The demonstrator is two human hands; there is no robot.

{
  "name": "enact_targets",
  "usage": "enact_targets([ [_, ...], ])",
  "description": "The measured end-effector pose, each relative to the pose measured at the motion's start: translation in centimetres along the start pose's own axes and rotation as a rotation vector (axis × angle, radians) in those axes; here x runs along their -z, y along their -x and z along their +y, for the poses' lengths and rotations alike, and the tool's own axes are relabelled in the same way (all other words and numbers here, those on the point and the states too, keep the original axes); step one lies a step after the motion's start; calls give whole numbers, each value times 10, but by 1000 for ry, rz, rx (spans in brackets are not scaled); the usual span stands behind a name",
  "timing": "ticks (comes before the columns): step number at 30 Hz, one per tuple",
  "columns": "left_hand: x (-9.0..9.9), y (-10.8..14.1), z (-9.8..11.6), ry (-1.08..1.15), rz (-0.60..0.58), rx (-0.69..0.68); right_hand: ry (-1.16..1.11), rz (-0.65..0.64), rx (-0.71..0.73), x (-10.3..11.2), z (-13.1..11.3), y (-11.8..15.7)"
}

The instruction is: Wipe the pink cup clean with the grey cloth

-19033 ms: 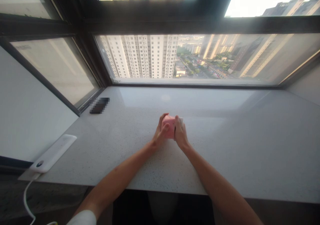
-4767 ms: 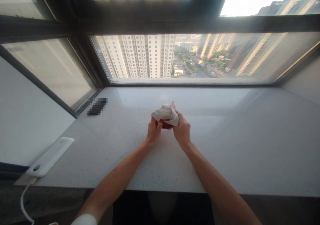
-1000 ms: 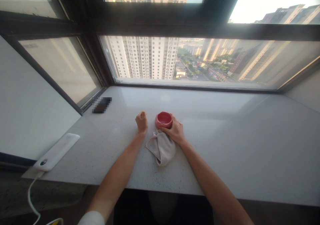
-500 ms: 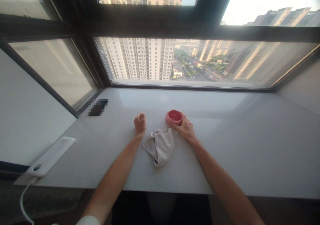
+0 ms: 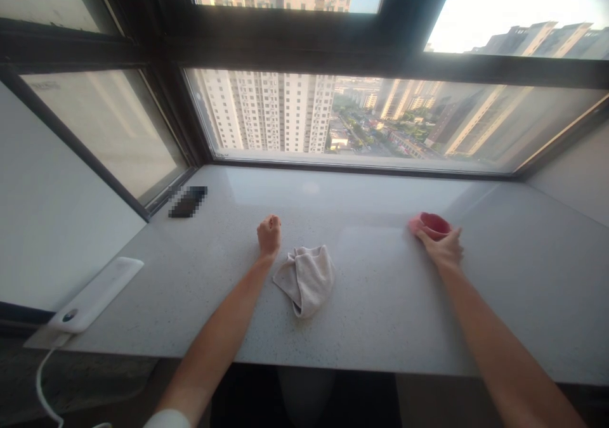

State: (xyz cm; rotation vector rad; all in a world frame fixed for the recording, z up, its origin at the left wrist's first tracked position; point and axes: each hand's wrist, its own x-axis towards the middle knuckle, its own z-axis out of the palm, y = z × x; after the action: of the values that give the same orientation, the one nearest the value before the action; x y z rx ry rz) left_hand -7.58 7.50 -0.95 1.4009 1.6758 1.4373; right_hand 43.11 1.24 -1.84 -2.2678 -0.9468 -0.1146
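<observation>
While my right hand (image 5: 442,250) is resting on the red bowl (image 5: 432,224) over toward the right end of the counter (image 5: 361,333), my fingers (image 5: 428,236) are lying partly open against its near rim, and I can't really tell if they're gripping it or just touching it. My left hand (image 5: 269,234) is sitting in a closed fist mid-counter, holding nothing I can see. The bowl's sitting mouth up with nothing covering it, and the crumpled beige cloth (image 5: 305,281) is lying between my hands, nearer the front edge, so that part's looking done. A blurred-out phone (image 5: 188,201) is lying near the back left corner, and a white power bank (image 5: 95,295) is sitting along the left edge.
</observation>
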Motion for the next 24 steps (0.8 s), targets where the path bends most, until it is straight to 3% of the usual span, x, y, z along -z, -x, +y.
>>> enact_targets([
  [2,0,0,1,3,-2,0,-68,36,-150,3,-29,26],
  [3,0,1,1,2,-4,0,-108,54,-106,3,-48,48],
  [5,1,1,2,-1,-8,-1,-171,-28,217,5,-89,111],
  [9,2,0,3,-16,4,-4,-160,-592,1063,12,-157,257],
  [10,2,0,3,-19,9,-3,-147,-661,1179,15,-167,284],
  [12,1,0,2,-21,13,-1,-124,-695,1251,20,-175,316],
  [14,1,-1,1,-19,10,3,-102,-683,1237,22,-170,320],
  [17,0,0,0,-14,0,11,-66,-619,1159,21,-141,287],
  [20,1,1,1,-7,-8,11,-8,-488,994,19,-87,233],
  [24,2,2,4,-6,-16,3,136,-324,689,30,4,153],
])
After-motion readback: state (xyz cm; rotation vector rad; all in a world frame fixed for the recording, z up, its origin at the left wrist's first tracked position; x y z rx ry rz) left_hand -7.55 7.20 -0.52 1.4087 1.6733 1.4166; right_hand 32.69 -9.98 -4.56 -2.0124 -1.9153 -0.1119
